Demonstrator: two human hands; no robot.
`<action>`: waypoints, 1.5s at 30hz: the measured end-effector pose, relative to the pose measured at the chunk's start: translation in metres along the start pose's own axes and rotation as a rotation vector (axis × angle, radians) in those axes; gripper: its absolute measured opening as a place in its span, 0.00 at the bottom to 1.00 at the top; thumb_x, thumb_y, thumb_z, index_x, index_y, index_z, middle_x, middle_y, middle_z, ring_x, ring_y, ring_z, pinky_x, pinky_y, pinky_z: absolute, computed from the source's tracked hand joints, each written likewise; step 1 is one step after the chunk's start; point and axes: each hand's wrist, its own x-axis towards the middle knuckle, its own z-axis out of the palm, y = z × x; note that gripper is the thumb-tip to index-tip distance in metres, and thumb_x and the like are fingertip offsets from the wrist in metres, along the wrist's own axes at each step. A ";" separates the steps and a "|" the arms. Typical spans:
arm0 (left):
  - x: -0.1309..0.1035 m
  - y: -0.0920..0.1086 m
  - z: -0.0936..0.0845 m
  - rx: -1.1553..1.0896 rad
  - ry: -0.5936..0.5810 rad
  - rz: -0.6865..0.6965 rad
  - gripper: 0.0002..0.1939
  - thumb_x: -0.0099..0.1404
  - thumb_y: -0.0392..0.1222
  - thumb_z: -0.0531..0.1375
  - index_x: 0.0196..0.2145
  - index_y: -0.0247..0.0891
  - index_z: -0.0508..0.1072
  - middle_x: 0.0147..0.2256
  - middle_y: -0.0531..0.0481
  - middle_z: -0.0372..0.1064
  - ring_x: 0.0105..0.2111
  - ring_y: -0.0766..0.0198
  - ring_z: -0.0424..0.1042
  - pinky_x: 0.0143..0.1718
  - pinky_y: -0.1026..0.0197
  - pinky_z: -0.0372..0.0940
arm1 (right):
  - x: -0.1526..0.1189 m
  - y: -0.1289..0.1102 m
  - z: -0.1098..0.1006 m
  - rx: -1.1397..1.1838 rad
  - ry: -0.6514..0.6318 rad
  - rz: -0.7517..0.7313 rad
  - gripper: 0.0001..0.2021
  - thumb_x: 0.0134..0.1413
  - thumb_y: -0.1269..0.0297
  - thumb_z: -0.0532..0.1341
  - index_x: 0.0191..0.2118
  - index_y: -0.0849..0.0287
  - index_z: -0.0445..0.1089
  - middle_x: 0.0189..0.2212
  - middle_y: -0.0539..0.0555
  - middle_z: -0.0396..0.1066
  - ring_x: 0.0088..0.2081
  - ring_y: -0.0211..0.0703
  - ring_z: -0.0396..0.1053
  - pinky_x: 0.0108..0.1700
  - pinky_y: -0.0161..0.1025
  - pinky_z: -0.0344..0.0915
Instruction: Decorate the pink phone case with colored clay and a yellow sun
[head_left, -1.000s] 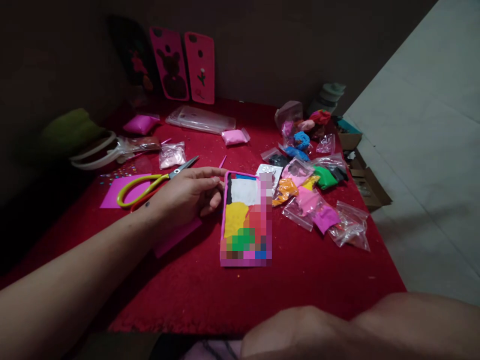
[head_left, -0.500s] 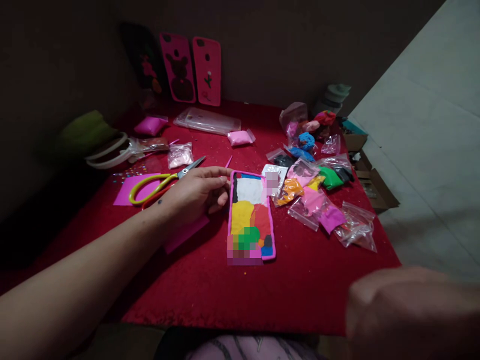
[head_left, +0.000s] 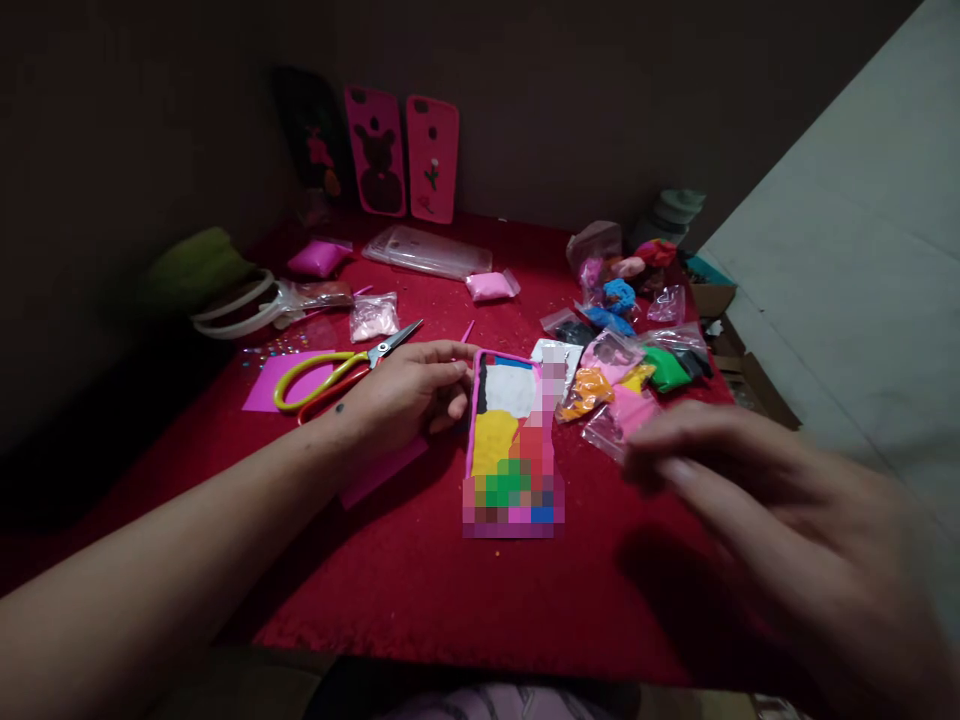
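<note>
A phone case covered in patches of white, yellow, red, green and blue clay, with a pink rim, stands out near the middle of the table; its lower part is pixelated. At its upper left edge is my left hand, index finger along the corner and the other fingers curled, gripping the case. My right hand, blurred, hovers over the table's right side with thumb and index finger brought together; whatever is between them cannot be made out. Yellow-and-red-handled scissors lie behind my left wrist.
Bags of coloured clay are heaped at the right. Two pink decorated cases and a dark one lean at the back. Clear cases, a pink clay packet, pink paper and a green-and-white item lie around the red table.
My right hand has come up from the lower right corner toward the clay bags. My left hand stays at the case. The whole view has shifted slightly.
</note>
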 end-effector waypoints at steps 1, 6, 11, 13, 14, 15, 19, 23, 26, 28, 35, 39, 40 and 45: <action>0.000 0.000 0.000 -0.004 -0.001 0.001 0.08 0.60 0.27 0.56 0.37 0.33 0.73 0.23 0.51 0.66 0.15 0.71 0.62 0.12 0.69 0.48 | 0.007 0.000 0.004 0.054 -0.033 0.057 0.06 0.59 0.62 0.62 0.41 0.55 0.73 0.38 0.53 0.74 0.36 0.42 0.73 0.39 0.40 0.71; 0.000 -0.002 -0.002 -0.015 -0.037 0.010 0.09 0.60 0.28 0.59 0.39 0.33 0.73 0.24 0.51 0.66 0.16 0.72 0.61 0.13 0.69 0.49 | 0.040 0.017 0.031 0.304 -0.197 0.337 0.07 0.55 0.64 0.60 0.40 0.60 0.69 0.37 0.55 0.73 0.32 0.39 0.71 0.35 0.38 0.71; 0.000 -0.002 -0.003 -0.060 -0.082 -0.015 0.10 0.60 0.29 0.60 0.40 0.34 0.73 0.23 0.52 0.65 0.17 0.72 0.60 0.13 0.71 0.49 | 0.044 0.031 0.040 0.338 -0.250 0.419 0.12 0.55 0.64 0.58 0.44 0.62 0.65 0.37 0.56 0.71 0.31 0.39 0.70 0.33 0.39 0.70; 0.000 -0.002 -0.003 -0.072 -0.092 -0.023 0.09 0.60 0.29 0.60 0.39 0.34 0.73 0.22 0.53 0.64 0.17 0.72 0.60 0.13 0.71 0.49 | 0.044 0.034 0.042 0.360 -0.256 0.413 0.13 0.55 0.63 0.58 0.44 0.62 0.65 0.37 0.56 0.71 0.30 0.39 0.70 0.33 0.39 0.69; 0.000 -0.002 -0.003 -0.075 -0.096 -0.025 0.09 0.60 0.29 0.61 0.39 0.34 0.73 0.22 0.53 0.64 0.17 0.73 0.60 0.13 0.72 0.49 | 0.045 0.035 0.042 0.375 -0.260 0.409 0.13 0.55 0.63 0.58 0.44 0.62 0.65 0.37 0.56 0.71 0.30 0.39 0.70 0.33 0.39 0.69; 0.001 -0.002 -0.004 -0.075 -0.099 -0.028 0.09 0.60 0.28 0.61 0.39 0.34 0.73 0.22 0.53 0.63 0.17 0.73 0.60 0.13 0.72 0.50 | 0.045 0.036 0.043 0.392 -0.262 0.407 0.13 0.55 0.62 0.58 0.44 0.63 0.65 0.36 0.56 0.71 0.30 0.39 0.71 0.32 0.38 0.69; 0.002 -0.003 -0.004 -0.078 -0.082 -0.033 0.09 0.60 0.28 0.61 0.39 0.34 0.73 0.23 0.53 0.64 0.17 0.73 0.60 0.14 0.72 0.49 | 0.045 0.038 0.046 0.444 -0.242 0.424 0.13 0.54 0.63 0.59 0.44 0.63 0.66 0.34 0.55 0.72 0.28 0.38 0.70 0.27 0.35 0.66; 0.002 -0.003 -0.004 -0.088 -0.083 -0.017 0.10 0.60 0.28 0.61 0.40 0.34 0.74 0.23 0.54 0.63 0.17 0.74 0.59 0.14 0.72 0.50 | 0.044 0.041 0.048 0.575 -0.249 0.445 0.12 0.51 0.65 0.62 0.42 0.62 0.69 0.29 0.53 0.73 0.23 0.36 0.68 0.23 0.33 0.63; 0.002 -0.004 -0.005 -0.099 -0.101 -0.027 0.11 0.60 0.28 0.61 0.40 0.35 0.74 0.23 0.53 0.64 0.17 0.74 0.60 0.15 0.73 0.52 | 0.045 0.044 0.050 0.716 -0.250 0.469 0.09 0.50 0.67 0.63 0.39 0.62 0.72 0.25 0.51 0.73 0.21 0.35 0.68 0.22 0.31 0.63; 0.002 -0.004 -0.005 -0.106 -0.101 -0.026 0.11 0.60 0.27 0.61 0.40 0.35 0.74 0.23 0.53 0.64 0.17 0.74 0.59 0.15 0.72 0.52 | 0.046 0.044 0.052 0.799 -0.239 0.489 0.07 0.48 0.69 0.63 0.36 0.62 0.73 0.23 0.51 0.73 0.21 0.35 0.68 0.23 0.31 0.65; -0.001 -0.003 -0.003 -0.100 -0.090 -0.034 0.09 0.60 0.28 0.61 0.39 0.34 0.75 0.21 0.54 0.63 0.16 0.74 0.58 0.14 0.72 0.53 | 0.051 0.036 0.062 0.957 -0.285 0.492 0.07 0.52 0.69 0.63 0.36 0.60 0.78 0.33 0.54 0.79 0.30 0.34 0.74 0.30 0.28 0.67; -0.002 -0.003 -0.004 -0.083 -0.067 -0.033 0.08 0.60 0.27 0.61 0.38 0.34 0.74 0.22 0.53 0.64 0.16 0.73 0.59 0.14 0.72 0.54 | 0.051 0.037 0.066 0.998 -0.284 0.497 0.08 0.53 0.68 0.64 0.40 0.58 0.78 0.36 0.53 0.80 0.31 0.35 0.74 0.32 0.29 0.68; -0.002 -0.003 -0.004 -0.080 -0.068 -0.035 0.08 0.60 0.27 0.61 0.37 0.34 0.74 0.22 0.53 0.64 0.17 0.73 0.59 0.14 0.72 0.54 | 0.051 0.039 0.066 1.001 -0.269 0.497 0.08 0.53 0.67 0.64 0.40 0.57 0.77 0.36 0.53 0.79 0.31 0.36 0.74 0.32 0.30 0.68; 0.000 -0.001 -0.003 -0.059 -0.127 -0.054 0.05 0.61 0.30 0.60 0.35 0.33 0.74 0.20 0.53 0.63 0.17 0.72 0.58 0.14 0.71 0.53 | 0.047 0.048 0.065 1.031 -0.288 0.483 0.14 0.57 0.67 0.62 0.50 0.57 0.73 0.50 0.57 0.75 0.48 0.45 0.74 0.45 0.38 0.70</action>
